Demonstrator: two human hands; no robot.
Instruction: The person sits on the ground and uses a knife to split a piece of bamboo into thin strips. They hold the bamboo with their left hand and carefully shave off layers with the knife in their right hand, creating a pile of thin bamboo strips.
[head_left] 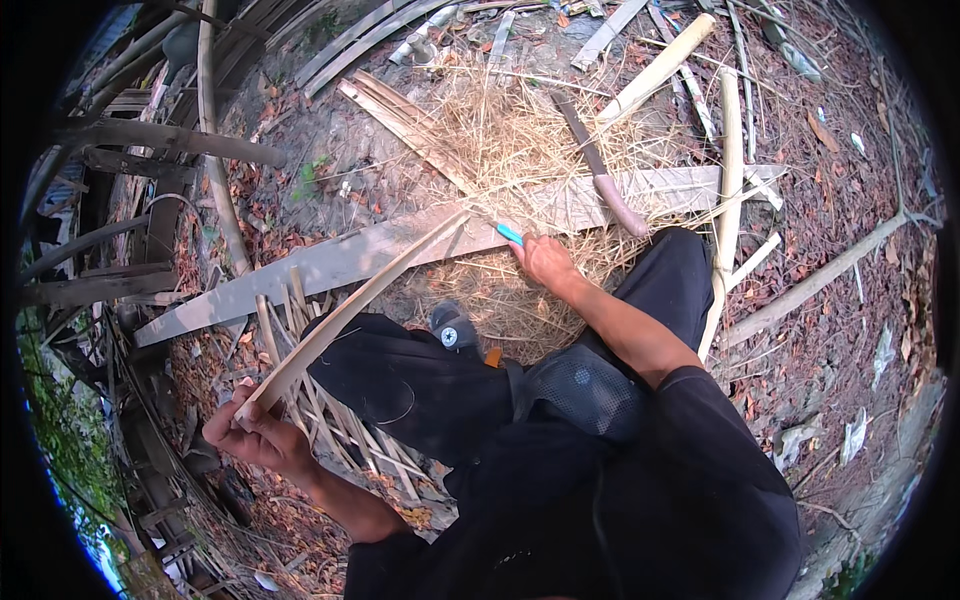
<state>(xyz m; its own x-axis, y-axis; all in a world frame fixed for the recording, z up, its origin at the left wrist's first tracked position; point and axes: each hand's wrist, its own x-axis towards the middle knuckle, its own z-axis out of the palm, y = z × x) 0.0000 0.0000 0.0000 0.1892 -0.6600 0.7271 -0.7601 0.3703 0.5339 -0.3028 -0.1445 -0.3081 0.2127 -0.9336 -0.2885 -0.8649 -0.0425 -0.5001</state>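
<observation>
While dark, weathered timbers (180,141) are piling up at the far left, a thin upright pole (213,150) is standing just beside them. Farther in, my left grip (262,435) is closing its fingers around the near end of a long, pale wooden strip (350,312). That strip is running slantwise up and to the right, across a grey board (300,275) lying on the ground; its far end is reaching toward the board's middle, near the straw-like shavings (510,140). Beneath the strip, more thin slats (266,325) are lying in a loose bundle beside the dark trouser leg. Above the board, flat pale lengths of wood (400,125) are sloping down into the shavings. Right of the strip's far end, my right grip (550,262) is wrapping snugly around a turquoise handle (510,234); I am not making out its blade, nor whether it is touching the wood. Farther right, a machete (580,130) is resting across the board, its brown handle pointing toward the knee. At the right, a pale pole (730,170) is crossing the board's end, and leaf litter (790,250) is covering the ground.
</observation>
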